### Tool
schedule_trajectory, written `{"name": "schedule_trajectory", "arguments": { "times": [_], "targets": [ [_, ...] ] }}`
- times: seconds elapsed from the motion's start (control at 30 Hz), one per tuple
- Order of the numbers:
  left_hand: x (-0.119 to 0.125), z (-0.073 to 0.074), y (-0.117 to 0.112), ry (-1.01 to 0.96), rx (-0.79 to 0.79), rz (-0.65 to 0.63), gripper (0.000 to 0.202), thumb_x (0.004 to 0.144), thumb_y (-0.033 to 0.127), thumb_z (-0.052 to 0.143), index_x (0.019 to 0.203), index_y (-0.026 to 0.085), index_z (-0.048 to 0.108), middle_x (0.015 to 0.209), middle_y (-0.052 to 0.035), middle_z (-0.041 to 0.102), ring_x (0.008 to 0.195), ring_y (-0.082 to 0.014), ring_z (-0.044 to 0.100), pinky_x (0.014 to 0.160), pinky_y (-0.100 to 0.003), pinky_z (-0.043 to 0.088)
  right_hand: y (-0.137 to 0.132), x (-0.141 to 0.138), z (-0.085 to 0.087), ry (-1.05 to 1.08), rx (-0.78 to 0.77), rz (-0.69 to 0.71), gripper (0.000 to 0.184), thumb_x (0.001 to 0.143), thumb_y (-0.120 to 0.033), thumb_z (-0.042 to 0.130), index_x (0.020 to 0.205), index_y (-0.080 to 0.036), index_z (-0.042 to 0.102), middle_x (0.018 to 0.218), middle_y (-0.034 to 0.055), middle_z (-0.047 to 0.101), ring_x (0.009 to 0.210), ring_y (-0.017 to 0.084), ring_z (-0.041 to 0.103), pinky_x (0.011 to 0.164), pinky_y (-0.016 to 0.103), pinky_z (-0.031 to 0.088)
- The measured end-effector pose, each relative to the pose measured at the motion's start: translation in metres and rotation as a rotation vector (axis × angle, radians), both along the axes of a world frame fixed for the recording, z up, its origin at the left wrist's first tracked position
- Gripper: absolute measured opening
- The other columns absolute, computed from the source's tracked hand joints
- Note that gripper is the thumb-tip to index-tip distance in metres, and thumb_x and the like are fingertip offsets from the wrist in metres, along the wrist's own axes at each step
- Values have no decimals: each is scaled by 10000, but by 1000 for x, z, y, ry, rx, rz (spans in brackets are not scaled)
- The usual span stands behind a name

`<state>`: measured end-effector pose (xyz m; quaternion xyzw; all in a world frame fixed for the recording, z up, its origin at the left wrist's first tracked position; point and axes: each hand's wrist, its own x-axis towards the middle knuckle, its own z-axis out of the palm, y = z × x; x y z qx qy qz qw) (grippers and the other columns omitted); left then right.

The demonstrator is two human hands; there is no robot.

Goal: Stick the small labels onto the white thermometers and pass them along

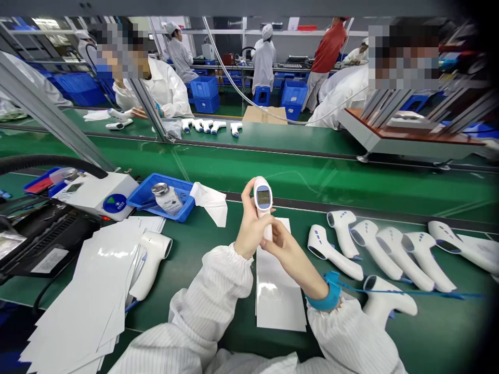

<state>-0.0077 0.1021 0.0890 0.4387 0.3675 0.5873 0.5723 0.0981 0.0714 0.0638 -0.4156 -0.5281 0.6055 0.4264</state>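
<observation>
White moulded plastic is under examination: an infrared forehead thermometer (262, 205) is being held upright above a white sheet (278, 296) on the green assembly-line surface (436, 324), its display facing the wearer. The left hand (251, 226) is keeping a closed grip around the handle (267, 231), while the right hand (292, 254), wearing a blue wrist strap (331, 293), is pinching the lower handle with its fingers. We are judging the unit light, stiff and rather slippery, with a vulnerable screen, so we are recommending the handle as the holding point. Further thermometers (393, 257) are lying in a loose row to the right, and a blue tray (171, 182) is sitting beyond the left hand.
</observation>
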Motion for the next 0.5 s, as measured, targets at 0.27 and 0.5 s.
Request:
{"name": "schedule_trajectory", "arguments": {
  "times": [0.27,0.5],
  "targets": [
    [-8,-18,8,276,-189,-201,799,807,170,536,1474,269,107,1101,-63,525,988,-192,555,959,-392,397,0,0,-7,-185,10,26,232,816,-297,568,1021,-195,538,753,-13,592,658,153,548,616,297,481],
    [-17,-60,-24,1114,-164,72,522,860,476,510,1238,116,492,1104,-160,491,1152,-352,425,986,-514,325,91,55,-25,-818,83,-288,305,789,-416,570,960,-174,495,798,50,574,757,233,585,687,362,477]
  ]
}}
